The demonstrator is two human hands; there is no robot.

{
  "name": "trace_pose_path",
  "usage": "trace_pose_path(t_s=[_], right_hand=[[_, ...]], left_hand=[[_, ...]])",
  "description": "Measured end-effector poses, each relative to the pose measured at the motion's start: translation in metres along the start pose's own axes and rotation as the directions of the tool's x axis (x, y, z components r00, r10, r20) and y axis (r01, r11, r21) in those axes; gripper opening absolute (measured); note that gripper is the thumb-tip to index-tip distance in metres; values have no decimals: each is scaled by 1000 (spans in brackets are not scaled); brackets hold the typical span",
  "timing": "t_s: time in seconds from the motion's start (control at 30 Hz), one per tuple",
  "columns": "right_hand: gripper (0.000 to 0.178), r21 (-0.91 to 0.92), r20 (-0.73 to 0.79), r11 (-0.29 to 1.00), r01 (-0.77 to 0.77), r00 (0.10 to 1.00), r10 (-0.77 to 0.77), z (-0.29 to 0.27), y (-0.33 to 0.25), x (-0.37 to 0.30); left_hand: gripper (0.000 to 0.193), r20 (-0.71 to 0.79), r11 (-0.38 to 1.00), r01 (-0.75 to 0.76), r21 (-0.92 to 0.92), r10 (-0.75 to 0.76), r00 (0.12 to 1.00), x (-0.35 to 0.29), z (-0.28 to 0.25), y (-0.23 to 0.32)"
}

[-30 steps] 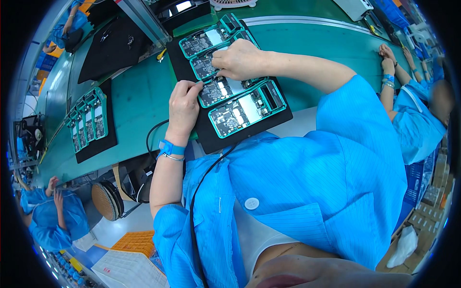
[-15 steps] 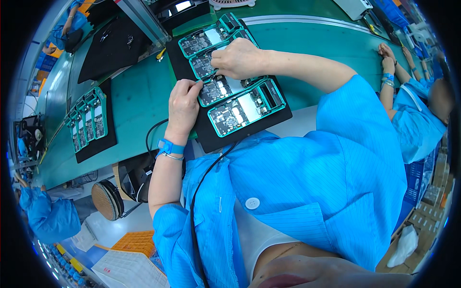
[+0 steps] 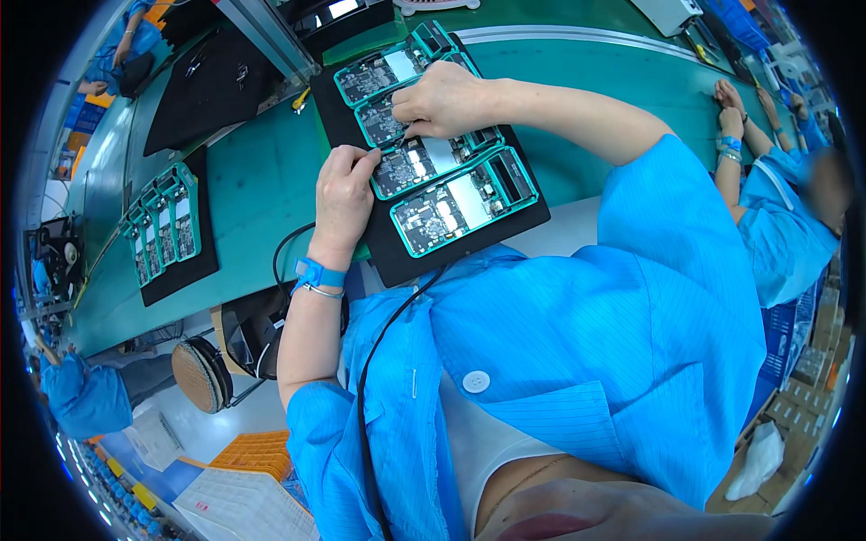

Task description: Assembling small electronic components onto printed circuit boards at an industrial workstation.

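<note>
Several teal-framed electronic units with bare circuit boards lie in a row on a black mat [image 3: 397, 270]. At the left edge of the third unit [image 3: 392, 173] from the far side, my left hand [image 3: 345, 197] has thumb and forefinger pinched together; what they hold is too small to make out. My right hand [image 3: 444, 99] reaches over the second unit [image 3: 377, 117], hiding part of it. Its fingers are closed near the gap between these two units, and anything in them is hidden. The nearest unit [image 3: 442, 216] and the farthest unit [image 3: 368, 81] are untouched.
Another mat with similar teal units [image 3: 170, 225] lies at the left. A dark cloth [image 3: 212, 90] and a metal post [image 3: 271, 41] stand beyond. A black cable [image 3: 365, 388] crosses my front. A round stool [image 3: 198, 374] is below; a co-worker's arms [image 3: 729, 135] rest at the right.
My right hand has shifted slightly left and away from me, its fingers still closed. My left hand stays almost in place. The units have hardly moved.
</note>
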State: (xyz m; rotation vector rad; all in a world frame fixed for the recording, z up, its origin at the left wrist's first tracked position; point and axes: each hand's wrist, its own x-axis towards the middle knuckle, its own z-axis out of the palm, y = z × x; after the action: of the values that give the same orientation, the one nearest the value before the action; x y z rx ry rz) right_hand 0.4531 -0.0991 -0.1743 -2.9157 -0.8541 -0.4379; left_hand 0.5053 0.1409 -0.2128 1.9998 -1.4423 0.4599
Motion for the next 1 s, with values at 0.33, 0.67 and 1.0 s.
trace_pose_path(t_s=[0.33, 0.67, 1.0], right_hand=[[22, 2, 34, 1000, 14, 999, -14, 4, 3, 3], [23, -31, 53, 999, 14, 999, -12, 3, 1, 2], [27, 130, -63, 987, -98, 992, 107, -24, -49, -49]], left_hand=[[17, 41, 994, -84, -67, 86, 995, 6, 2, -14], [18, 105, 988, -107, -112, 119, 987, 8, -2, -17], [28, -17, 986, 61, -153, -64, 998, -46, -9, 41]])
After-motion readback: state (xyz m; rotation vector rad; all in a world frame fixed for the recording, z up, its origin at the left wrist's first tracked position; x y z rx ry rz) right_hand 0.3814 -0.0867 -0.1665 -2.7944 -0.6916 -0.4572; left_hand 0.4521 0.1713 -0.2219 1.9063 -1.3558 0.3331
